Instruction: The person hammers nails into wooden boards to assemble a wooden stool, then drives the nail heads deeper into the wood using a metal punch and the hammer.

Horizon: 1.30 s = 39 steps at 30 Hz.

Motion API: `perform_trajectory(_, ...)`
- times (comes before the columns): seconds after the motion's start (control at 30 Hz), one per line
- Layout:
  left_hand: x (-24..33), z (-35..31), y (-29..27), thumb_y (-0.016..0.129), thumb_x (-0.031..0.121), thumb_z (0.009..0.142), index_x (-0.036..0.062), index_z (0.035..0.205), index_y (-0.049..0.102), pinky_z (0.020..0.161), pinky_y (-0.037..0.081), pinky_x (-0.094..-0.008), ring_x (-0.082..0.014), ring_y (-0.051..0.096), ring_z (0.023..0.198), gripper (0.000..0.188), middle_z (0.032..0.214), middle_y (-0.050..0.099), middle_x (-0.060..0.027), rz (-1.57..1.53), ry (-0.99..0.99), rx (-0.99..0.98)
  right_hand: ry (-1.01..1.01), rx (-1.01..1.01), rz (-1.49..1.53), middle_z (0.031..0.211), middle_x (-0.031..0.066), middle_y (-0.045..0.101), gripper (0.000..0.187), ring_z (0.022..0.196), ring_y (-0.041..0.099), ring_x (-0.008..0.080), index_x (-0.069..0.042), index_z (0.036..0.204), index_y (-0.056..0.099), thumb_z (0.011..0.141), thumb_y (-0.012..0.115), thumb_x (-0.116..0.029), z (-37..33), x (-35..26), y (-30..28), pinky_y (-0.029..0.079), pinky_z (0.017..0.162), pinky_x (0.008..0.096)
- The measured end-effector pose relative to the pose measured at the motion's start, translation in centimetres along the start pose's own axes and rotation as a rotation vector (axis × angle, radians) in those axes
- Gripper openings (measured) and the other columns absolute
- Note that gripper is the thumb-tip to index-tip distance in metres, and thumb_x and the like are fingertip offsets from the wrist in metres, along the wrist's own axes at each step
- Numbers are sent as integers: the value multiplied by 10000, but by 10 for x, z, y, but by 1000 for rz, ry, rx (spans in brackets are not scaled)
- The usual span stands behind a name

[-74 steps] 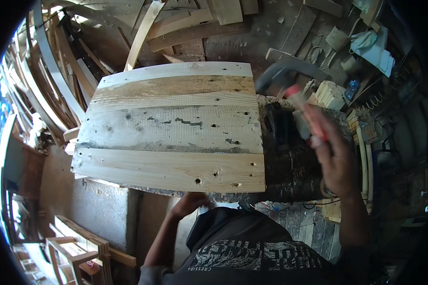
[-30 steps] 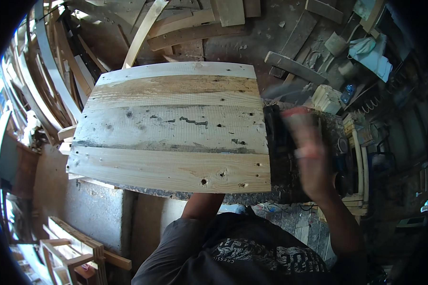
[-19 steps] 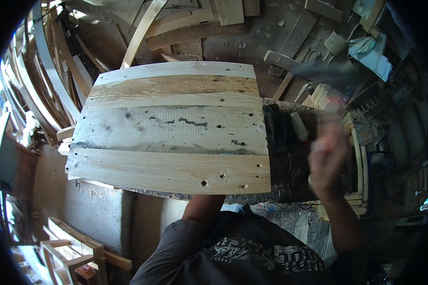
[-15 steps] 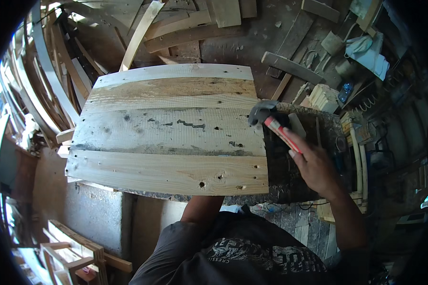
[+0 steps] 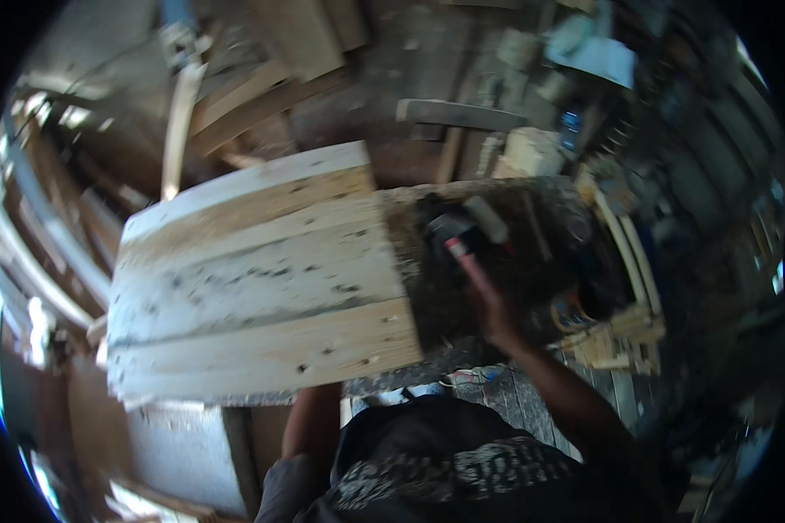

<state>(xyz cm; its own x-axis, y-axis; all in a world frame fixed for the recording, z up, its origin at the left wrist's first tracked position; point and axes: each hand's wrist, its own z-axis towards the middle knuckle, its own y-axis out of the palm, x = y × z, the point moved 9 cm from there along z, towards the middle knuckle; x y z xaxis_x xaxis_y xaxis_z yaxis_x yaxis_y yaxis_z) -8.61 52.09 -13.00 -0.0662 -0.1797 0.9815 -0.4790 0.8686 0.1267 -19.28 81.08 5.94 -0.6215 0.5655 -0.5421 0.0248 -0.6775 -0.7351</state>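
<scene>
A wide wooden panel made of several planks, marked with dark holes and knots, lies over the workbench. My left forearm goes under its near edge, and the panel hides the left hand. To the right of the panel, my right hand is closed round the red handle of a claw hammer. The hammer's dark head is over or on the dark bench surface, apart from the panel; motion blur and dim light hide whether it touches. A pale block-like piece lies just beyond the hammer.
The cluttered workbench extends to the right, with a round orange-rimmed container near its edge. Pale wood blocks and a blue bottle are farther back. Long boards lean at the left.
The hammer in my right hand has moved off the panel's right edge, down toward the bench. The whole view has swung right, so the panel appears farther left and tilted.
</scene>
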Motion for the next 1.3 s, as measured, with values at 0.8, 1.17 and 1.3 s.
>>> perform_trajectory(0.8, -77, -144, -30, 606, 222, 941, 2, 1095, 584, 706, 530, -290, -158, 642, 839, 270, 963, 664, -97, 98, -453, 170, 979, -433, -545, 1265, 208, 582, 407, 1181, 559, 333, -16, 1171, 631, 940, 464, -306, -153, 505, -91, 436, 981, 414)
perform_trajectory(1.17, -60, -182, 19, 631, 270, 917, 2, 1062, 626, 793, 514, -339, -195, 647, 863, 305, 963, 677, -106, 452, -169, 203, 719, -380, -541, 1174, 193, 613, 287, 1118, 574, 316, -7, 1101, 626, 913, 523, -198, -136, 518, -90, 441, 947, 398)
perform_trajectory(1.3, -21, -176, 44, 648, 274, 900, 36, 1090, 621, 813, 513, -359, -246, 654, 912, 306, 1000, 676, -121, 601, -181, 143, 565, -294, -483, 1140, 187, 624, 244, 1096, 580, 310, -4, 1075, 624, 903, 545, -158, -137, 511, -105, 442, 935, 392)
